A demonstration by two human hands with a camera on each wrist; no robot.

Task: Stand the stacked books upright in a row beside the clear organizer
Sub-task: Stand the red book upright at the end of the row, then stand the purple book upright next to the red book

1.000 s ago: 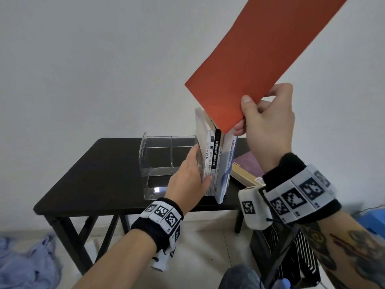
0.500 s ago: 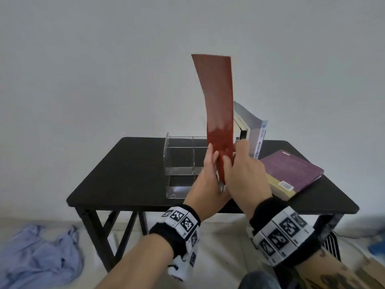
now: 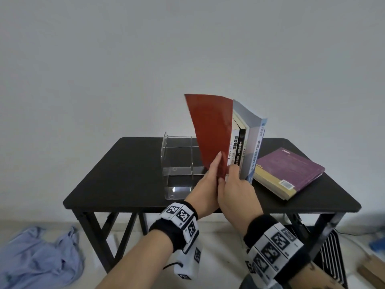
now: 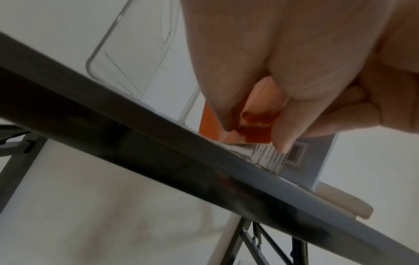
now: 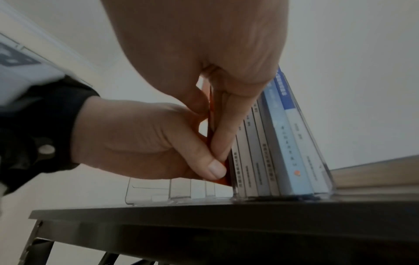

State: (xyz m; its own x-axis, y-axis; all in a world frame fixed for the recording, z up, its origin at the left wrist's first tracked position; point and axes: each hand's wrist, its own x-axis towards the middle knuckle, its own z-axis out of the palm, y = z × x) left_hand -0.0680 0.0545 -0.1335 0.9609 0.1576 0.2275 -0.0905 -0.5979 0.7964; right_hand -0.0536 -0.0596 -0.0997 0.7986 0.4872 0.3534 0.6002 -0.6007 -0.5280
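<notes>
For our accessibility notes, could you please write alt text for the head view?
Both hands, left hand and right hand, hold a thin red book upright between a clear organizer and leaning upright books on a black table; a purple book lies flat.

On the black rectangular desk [image 3: 125, 176] a clear plastic organizer [image 3: 179, 163] stands left of centre. Just to its right stands a row of upright paperback books [image 3: 248, 147], leaning slightly right. A thin red-covered book [image 3: 210, 130] stands between the organizer and that row, touching the row. The left hand [image 3: 205, 188] and right hand [image 3: 237, 197] meet at its near lower edge. Right of the row, a thick purple-covered book [image 3: 291, 170] lies flat. On the floor, lower left, lies a crumpled pale blue cloth [image 3: 39, 259].
</notes>
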